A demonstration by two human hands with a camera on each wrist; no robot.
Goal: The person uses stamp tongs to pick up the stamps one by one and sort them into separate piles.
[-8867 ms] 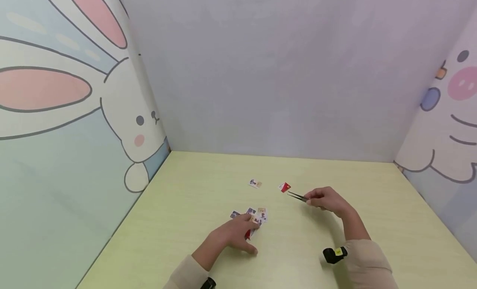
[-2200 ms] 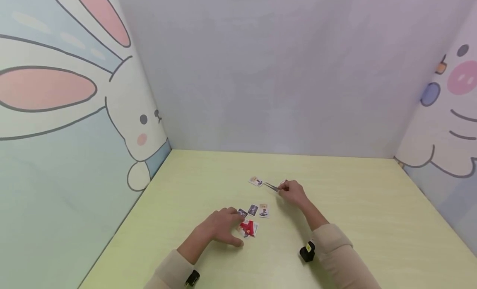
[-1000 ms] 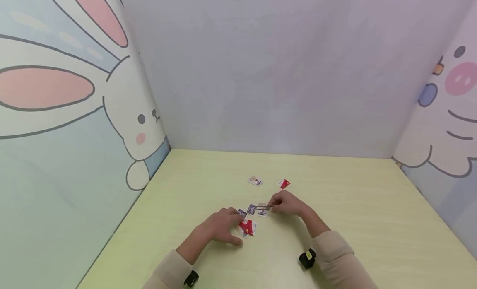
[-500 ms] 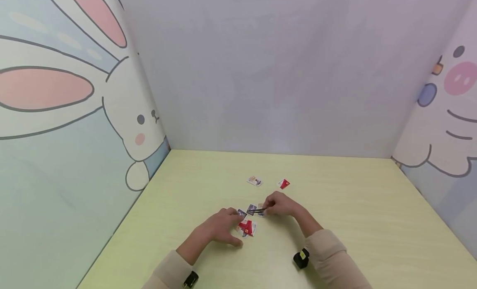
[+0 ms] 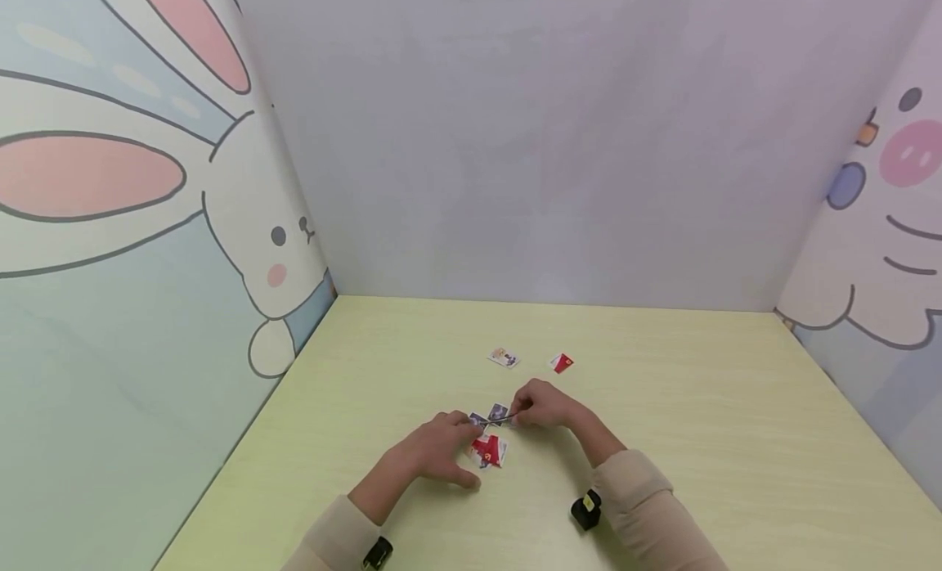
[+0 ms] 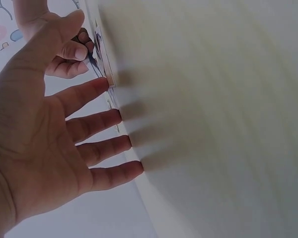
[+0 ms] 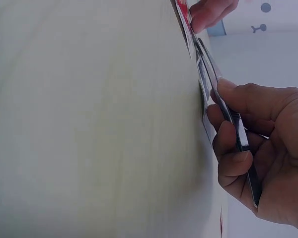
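Nearest me, the left hand (image 5: pixel 434 450) lies spread, fingers fairly straight, fingertips down by a dark card (image 5: pixel 477 418), a red-topped pile (image 5: pixel 489 451) just beside it. Beyond, the right hand (image 5: pixel 548 407) pinches tweezers (image 7: pixel 242 139); their narrow tips have just moved left to those fingertips, so both hands now seem busy at one spot. Whether the tips grip a card, I can't tell. Farther off lie a pale card (image 5: pixel 504 358) and a red-and-white card (image 5: pixel 562 363).
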